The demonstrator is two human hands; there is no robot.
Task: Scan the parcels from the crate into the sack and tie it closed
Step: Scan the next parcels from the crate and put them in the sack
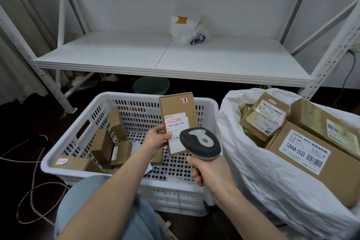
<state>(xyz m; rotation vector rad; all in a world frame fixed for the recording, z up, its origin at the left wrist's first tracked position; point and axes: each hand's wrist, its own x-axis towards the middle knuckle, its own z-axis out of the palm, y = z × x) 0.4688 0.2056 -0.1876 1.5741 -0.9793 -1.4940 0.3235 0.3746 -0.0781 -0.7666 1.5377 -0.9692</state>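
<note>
Now: a boxed parcel under the scanner's red line

At the centre of the frame, the left hand [155,138] pinches the lower left edge of a small cardboard parcel [176,107], thumb on its label side, and holds it upright above the crate. The right hand [210,173], just below and to the right, has its fingers wrapped round the grip of a grey handheld barcode scanner [200,143], whose head points at the parcel. A red scan line [173,121] lies across the barcode on the white label, above the print "060-06B-A05".

Beneath both hands sits the white perforated plastic crate [64,154], with several more brown boxes [103,148] lying in its left half. Touching the crate on the right, the white woven sack [263,177] stands open in the right of the frame, holding labelled parcels, among them a large box marked "12V4A-5525" [303,154].

Across the upper frame runs a white metal shelf [136,50] with a crumpled white plastic bag [187,27] on it. A green basin [151,84] shows under the shelf, and a pale cord [33,187] loops over the dark floor at lower left.
</note>
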